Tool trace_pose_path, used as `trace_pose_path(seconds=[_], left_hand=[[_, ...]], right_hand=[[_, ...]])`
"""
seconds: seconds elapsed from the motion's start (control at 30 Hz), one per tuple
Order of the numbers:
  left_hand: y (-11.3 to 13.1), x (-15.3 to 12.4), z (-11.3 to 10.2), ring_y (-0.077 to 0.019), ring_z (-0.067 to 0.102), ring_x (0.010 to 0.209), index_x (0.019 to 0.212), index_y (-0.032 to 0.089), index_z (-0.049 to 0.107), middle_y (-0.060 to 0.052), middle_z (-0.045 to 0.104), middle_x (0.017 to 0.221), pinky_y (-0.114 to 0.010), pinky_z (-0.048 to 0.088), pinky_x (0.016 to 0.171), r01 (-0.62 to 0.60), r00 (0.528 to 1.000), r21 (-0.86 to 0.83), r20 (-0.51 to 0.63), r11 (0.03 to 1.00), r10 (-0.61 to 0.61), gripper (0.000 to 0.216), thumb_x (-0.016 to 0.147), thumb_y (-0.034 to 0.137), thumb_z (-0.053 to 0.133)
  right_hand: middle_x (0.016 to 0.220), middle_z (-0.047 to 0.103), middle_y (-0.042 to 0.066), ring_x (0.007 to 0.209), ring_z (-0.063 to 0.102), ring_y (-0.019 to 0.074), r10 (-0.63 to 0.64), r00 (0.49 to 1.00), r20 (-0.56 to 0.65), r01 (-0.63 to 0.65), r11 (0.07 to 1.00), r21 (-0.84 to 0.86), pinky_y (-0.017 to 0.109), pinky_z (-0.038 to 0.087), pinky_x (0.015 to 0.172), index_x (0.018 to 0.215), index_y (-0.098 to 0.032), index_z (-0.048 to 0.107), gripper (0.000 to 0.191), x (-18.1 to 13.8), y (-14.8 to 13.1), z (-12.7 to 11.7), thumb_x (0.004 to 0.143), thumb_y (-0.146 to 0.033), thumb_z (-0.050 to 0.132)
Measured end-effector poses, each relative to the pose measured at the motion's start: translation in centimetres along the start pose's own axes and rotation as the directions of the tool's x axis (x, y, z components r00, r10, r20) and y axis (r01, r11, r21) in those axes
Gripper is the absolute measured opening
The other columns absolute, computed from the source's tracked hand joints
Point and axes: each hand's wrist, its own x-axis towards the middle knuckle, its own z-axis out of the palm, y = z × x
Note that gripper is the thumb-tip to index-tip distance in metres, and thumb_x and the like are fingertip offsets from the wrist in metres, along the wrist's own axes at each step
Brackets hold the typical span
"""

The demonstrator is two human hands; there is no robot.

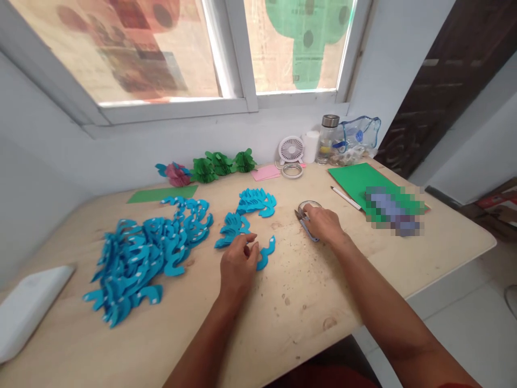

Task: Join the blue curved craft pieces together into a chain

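Note:
A wavy blue paper piece (267,252) with a pale square at its end lies by the thumb of my left hand (238,262). My left fingers are curled over the piece's near end, with thumb and index close together. To the right, my right hand (325,223) reaches down with bent fingers over a clear roll of tape (315,203) and small scissors (310,233). Its fingertips are partly hidden, so what they grip is unclear. Two small stacks of blue paper pieces (256,201) sit just beyond my left hand.
A large heap of blue paper pieces (141,250) covers the left of the table. Paper flowers (220,163), a small fan (291,150), another tape roll (291,171) and a bottle (327,140) line the wall. Green sheets (355,180) and a white pen (346,198) lie right.

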Motion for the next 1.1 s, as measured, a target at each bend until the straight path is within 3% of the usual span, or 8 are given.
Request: trace_pose_path(seconds=[0.17, 0.27, 0.37, 0.5, 0.67, 0.9, 1.0, 1.1], left_hand=[[1.2, 0.1, -0.4, -0.017, 0.06, 0.07, 0.09, 0.019, 0.06, -0.005, 0.065, 0.084, -0.028, 0.046, 0.063, -0.076, 0.997, -0.01, 0.025, 0.997, 0.077, 0.02, 0.079, 0.029, 0.046], [3.0, 0.8, -0.1, -0.0178, 0.06, 0.076, 0.086, 0.02, 0.06, -0.004, 0.065, 0.082, -0.029, 0.047, 0.067, -0.166, 0.977, -0.013, 0.135, 0.986, 0.166, 0.017, 0.08, 0.025, 0.045], [4.9, 2.0, 1.5, -0.0195, 0.06, 0.085, 0.086, 0.021, 0.061, -0.005, 0.066, 0.089, -0.032, 0.046, 0.076, -0.306, 0.929, 0.03, 0.227, 0.952, 0.291, 0.018, 0.08, 0.019, 0.044], [7.0, 3.8, 5.3, -0.0232, 0.055, 0.094, 0.093, 0.019, 0.062, -0.009, 0.065, 0.097, -0.036, 0.042, 0.082, -0.483, 0.839, 0.179, 0.375, 0.857, 0.395, 0.02, 0.078, 0.016, 0.048], [8.2, 5.0, 9.1, -0.0246, 0.049, 0.102, 0.092, 0.018, 0.06, -0.01, 0.061, 0.102, -0.039, 0.038, 0.083, -0.559, 0.812, 0.336, 0.408, 0.758, 0.418, 0.017, 0.081, 0.017, 0.048], [8.0, 4.6, 9.1, -0.022, 0.052, 0.095, 0.078, 0.019, 0.055, -0.008, 0.062, 0.092, -0.036, 0.038, 0.082, -0.353, 0.917, 0.168, 0.255, 0.92, 0.306, 0.011, 0.08, 0.013, 0.047], [7.4, 4.0, 8.1, -0.0207, 0.054, 0.096, 0.086, 0.02, 0.053, -0.006, 0.062, 0.095, -0.036, 0.038, 0.085, -0.224, 0.967, -0.061, 0.114, 0.973, 0.229, 0.01, 0.08, 0.015, 0.046], [6.9, 3.2, 7.1, -0.0176, 0.056, 0.088, 0.087, 0.02, 0.052, -0.004, 0.062, 0.09, -0.031, 0.042, 0.078, -0.131, 0.981, -0.272, 0.106, 0.953, 0.165, 0.011, 0.084, 0.024, 0.042]], right_hand=[[0.084, 0.068, 0.009, 0.08, 0.062, 0.0227, 0.079, 0.99, -0.118, -0.05, 0.971, 0.232, 0.029, 0.04, 0.062, 0.105, -0.019, 0.057, 0.029, 0.8, 1.2, 0.4, 0.077, -0.02, 0.049], [0.074, 0.065, 0.004, 0.074, 0.062, 0.0189, 0.193, 0.952, -0.236, -0.042, 0.848, 0.528, 0.027, 0.042, 0.061, 0.094, -0.019, 0.06, 0.023, 1.7, 2.1, 0.8, 0.073, -0.021, 0.052], [0.067, 0.059, -0.001, 0.06, 0.06, 0.0132, 0.301, 0.929, -0.217, 0.047, 0.484, 0.874, 0.023, 0.042, 0.053, 0.085, -0.017, 0.058, 0.016, 2.5, 2.7, 1.1, 0.072, -0.022, 0.05], [0.06, 0.057, -0.004, 0.047, 0.054, 0.0082, 0.439, 0.892, -0.108, 0.127, -0.014, 0.992, 0.019, 0.041, 0.045, 0.079, -0.018, 0.053, 0.012, 2.9, 2.9, 1.0, 0.068, -0.022, 0.051], [0.059, 0.059, -0.004, 0.044, 0.049, 0.0068, 0.48, 0.877, -0.021, 0.201, -0.329, 0.923, 0.017, 0.036, 0.04, 0.079, -0.02, 0.049, 0.013, 2.8, 3.1, 0.6, 0.067, -0.022, 0.052], [0.051, 0.049, -0.006, 0.035, 0.036, 0.0042, 0.473, 0.881, 0.023, 0.214, -0.441, 0.872, 0.018, 0.025, 0.034, 0.076, -0.02, 0.049, 0.026, 2.5, 3.2, 0.0, 0.07, -0.043, 0.057], [0.049, 0.044, -0.009, 0.031, 0.024, 0.0021, 0.419, 0.907, -0.05, 0.219, -0.366, 0.905, 0.018, 0.017, 0.032, 0.076, -0.02, 0.05, 0.033, 2.1, 2.7, -0.3, 0.065, -0.048, 0.064], [0.047, 0.04, -0.01, 0.033, 0.021, 0.0017, 0.29, 0.954, -0.08, 0.157, -0.253, 0.955, 0.019, 0.014, 0.032, 0.076, -0.018, 0.053, 0.032, 1.6, 1.9, -0.5, 0.061, -0.041, 0.07]])
